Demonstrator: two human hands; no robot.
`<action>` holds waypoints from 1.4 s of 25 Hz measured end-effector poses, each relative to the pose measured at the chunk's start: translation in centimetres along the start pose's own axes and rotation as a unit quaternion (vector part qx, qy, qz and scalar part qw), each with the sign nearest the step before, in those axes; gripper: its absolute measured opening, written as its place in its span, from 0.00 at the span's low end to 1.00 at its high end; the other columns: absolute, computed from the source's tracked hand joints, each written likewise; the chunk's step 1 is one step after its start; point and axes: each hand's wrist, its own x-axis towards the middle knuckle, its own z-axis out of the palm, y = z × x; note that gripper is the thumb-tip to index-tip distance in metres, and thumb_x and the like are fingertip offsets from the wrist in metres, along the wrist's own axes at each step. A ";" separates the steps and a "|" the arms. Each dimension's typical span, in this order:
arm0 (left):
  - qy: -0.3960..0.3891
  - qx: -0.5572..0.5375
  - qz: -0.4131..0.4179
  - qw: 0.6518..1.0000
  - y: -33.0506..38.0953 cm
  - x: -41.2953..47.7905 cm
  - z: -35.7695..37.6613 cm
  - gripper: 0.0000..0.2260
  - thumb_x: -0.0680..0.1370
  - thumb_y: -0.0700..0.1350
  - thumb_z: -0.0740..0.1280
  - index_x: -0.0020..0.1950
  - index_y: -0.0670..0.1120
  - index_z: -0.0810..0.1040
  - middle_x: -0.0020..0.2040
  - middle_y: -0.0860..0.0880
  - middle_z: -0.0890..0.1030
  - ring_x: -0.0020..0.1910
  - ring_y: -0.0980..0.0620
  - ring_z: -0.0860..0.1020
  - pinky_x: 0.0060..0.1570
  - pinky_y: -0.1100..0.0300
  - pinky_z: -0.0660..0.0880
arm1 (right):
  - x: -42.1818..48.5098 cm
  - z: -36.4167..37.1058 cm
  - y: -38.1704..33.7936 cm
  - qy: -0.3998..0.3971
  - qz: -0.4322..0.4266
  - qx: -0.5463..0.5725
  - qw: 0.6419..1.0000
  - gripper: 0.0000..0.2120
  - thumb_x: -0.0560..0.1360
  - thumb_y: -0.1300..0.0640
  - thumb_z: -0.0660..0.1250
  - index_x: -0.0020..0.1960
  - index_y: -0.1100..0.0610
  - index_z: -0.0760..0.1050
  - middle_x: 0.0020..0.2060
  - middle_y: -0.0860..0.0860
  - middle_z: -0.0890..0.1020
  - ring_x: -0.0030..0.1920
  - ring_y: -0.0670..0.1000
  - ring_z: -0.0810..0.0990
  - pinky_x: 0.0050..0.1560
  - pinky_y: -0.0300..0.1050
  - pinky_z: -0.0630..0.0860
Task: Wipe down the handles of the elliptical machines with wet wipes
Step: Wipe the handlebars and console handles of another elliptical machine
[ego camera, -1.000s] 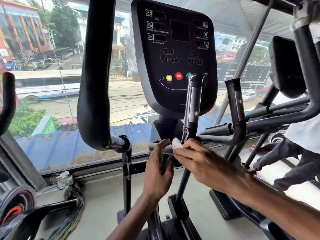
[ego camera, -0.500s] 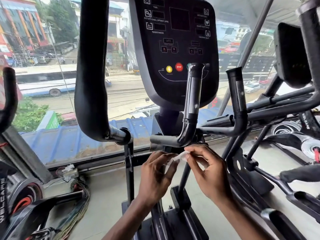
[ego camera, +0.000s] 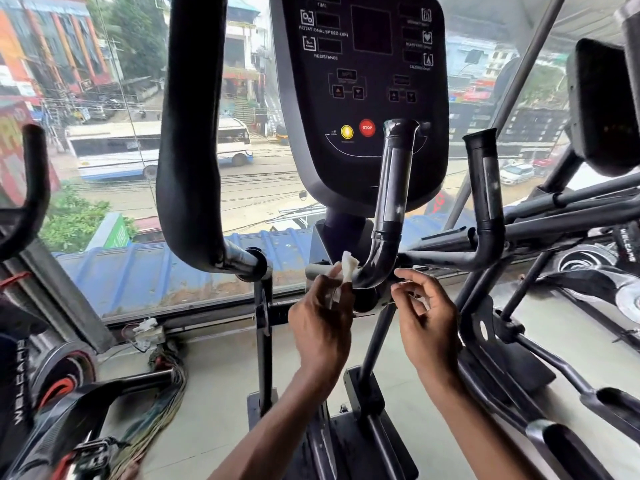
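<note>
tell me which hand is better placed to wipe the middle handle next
Left, probably. The left hand already pinches the wipe right beside the bend of the handle; the right hand holds nothing.

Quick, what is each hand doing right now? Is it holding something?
Left hand: pinches the white wet wipe.
Right hand: open, fingers loosely curled, holding nothing.

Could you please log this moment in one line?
left hand: pinches wet wipe | right hand: empty | wipe: beside inner handle
</note>
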 end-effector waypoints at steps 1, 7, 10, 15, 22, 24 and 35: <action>0.004 0.019 0.021 1.000 -0.2 -0.2 0.6 0.05 0.80 0.48 0.73 0.55 0.52 0.84 0.42 0.54 0.88 0.37 0.56 0.85 0.35 0.68 0.72 | 0.2 0.3 0.1 -0.006 -0.004 -0.002 1.000 0.09 0.76 0.56 0.68 0.54 0.45 0.80 0.51 0.51 0.84 0.49 0.50 0.83 0.53 0.41 0.80; 0.031 0.088 0.233 0.968 -3.0 -0.7 2.3 0.16 0.76 0.32 0.72 0.62 0.41 0.84 0.57 0.45 0.86 0.55 0.52 0.84 0.51 0.63 0.79 | 0.1 1.1 0.4 -0.035 -0.017 0.003 0.999 0.09 0.77 0.54 0.69 0.56 0.46 0.79 0.50 0.40 0.84 0.51 0.48 0.83 0.55 0.41 0.80; 0.006 0.112 0.247 0.963 -4.8 0.6 2.5 0.17 0.78 0.34 0.68 0.67 0.41 0.82 0.66 0.49 0.79 0.65 0.53 0.79 0.60 0.54 0.81 | 0.1 1.2 1.0 -0.040 -0.025 0.004 0.999 0.11 0.77 0.53 0.71 0.58 0.45 0.78 0.51 0.42 0.83 0.53 0.50 0.83 0.57 0.43 0.79; -0.005 0.051 0.267 0.962 -3.7 -0.4 2.5 0.22 0.74 0.27 0.69 0.67 0.38 0.80 0.67 0.48 0.79 0.68 0.56 0.76 0.68 0.61 0.74 | -0.3 1.9 1.2 -0.026 -0.026 0.042 0.998 0.12 0.76 0.52 0.72 0.59 0.49 0.78 0.51 0.41 0.84 0.51 0.49 0.84 0.55 0.40 0.78; -0.064 0.125 0.218 0.966 -7.0 3.1 1.8 0.23 0.75 0.29 0.67 0.68 0.42 0.80 0.67 0.48 0.79 0.68 0.55 0.75 0.64 0.54 0.76 | -0.7 2.9 2.1 0.029 -0.027 0.028 0.999 0.18 0.75 0.47 0.74 0.59 0.56 0.80 0.52 0.46 0.84 0.48 0.53 0.83 0.55 0.52 0.81; -0.055 0.110 0.231 0.965 -6.2 2.5 1.6 0.21 0.76 0.32 0.66 0.69 0.42 0.80 0.67 0.48 0.80 0.68 0.54 0.77 0.65 0.57 0.76 | -1.1 3.3 2.1 0.058 -0.024 0.022 0.998 0.18 0.74 0.45 0.76 0.59 0.54 0.80 0.50 0.45 0.84 0.47 0.53 0.82 0.54 0.55 0.81; -0.026 0.103 0.212 0.971 -8.3 2.7 2.8 0.28 0.70 0.26 0.67 0.69 0.41 0.80 0.68 0.49 0.78 0.69 0.58 0.74 0.62 0.50 0.78 | -1.6 4.9 2.7 0.078 -0.032 0.017 0.996 0.15 0.74 0.47 0.77 0.57 0.52 0.80 0.48 0.46 0.83 0.46 0.57 0.81 0.52 0.61 0.80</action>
